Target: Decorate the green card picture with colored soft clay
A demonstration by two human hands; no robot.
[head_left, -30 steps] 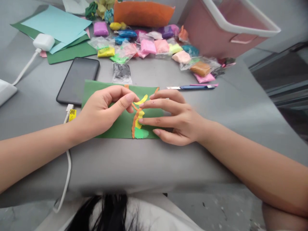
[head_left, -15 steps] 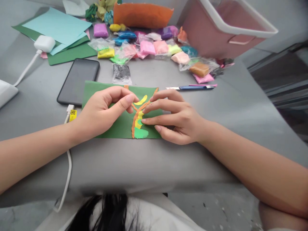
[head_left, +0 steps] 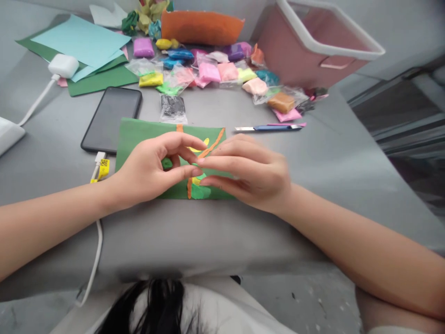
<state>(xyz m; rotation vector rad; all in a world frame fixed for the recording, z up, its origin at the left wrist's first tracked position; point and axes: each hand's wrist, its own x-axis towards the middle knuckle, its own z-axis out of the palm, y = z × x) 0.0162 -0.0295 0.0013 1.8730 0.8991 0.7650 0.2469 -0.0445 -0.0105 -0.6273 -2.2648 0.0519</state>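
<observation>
A dark green sheet [head_left: 139,134] lies near the table's front edge, with an orange clay line [head_left: 216,141] and a yellow clay piece [head_left: 206,142] on it. Bright green clay [head_left: 200,191] sits at its lower edge. Over the sheet, my left hand [head_left: 156,164] has curled fingers, and a green clay lump [head_left: 167,163] shows behind its thumb. My right hand [head_left: 250,169] meets it from the right, its thumb and fingers bent together at the left fingertips. A little green clay shows under the fingertips; whether it is pinched is hard to make out.
Behind the sheet lie a phone [head_left: 113,118] with a white cable [head_left: 99,241], a black clay packet [head_left: 173,109] and a cutter knife [head_left: 274,128]. Coloured clay packets [head_left: 208,72], paper sheets [head_left: 81,41], an orange paper piece [head_left: 201,28] and a pink bin [head_left: 295,51] stand farther back.
My right hand has lifted off the clay design, its fingers drawing together against my left fingertips. My left hand has shifted slightly down and right, and a green lump now shows by it.
</observation>
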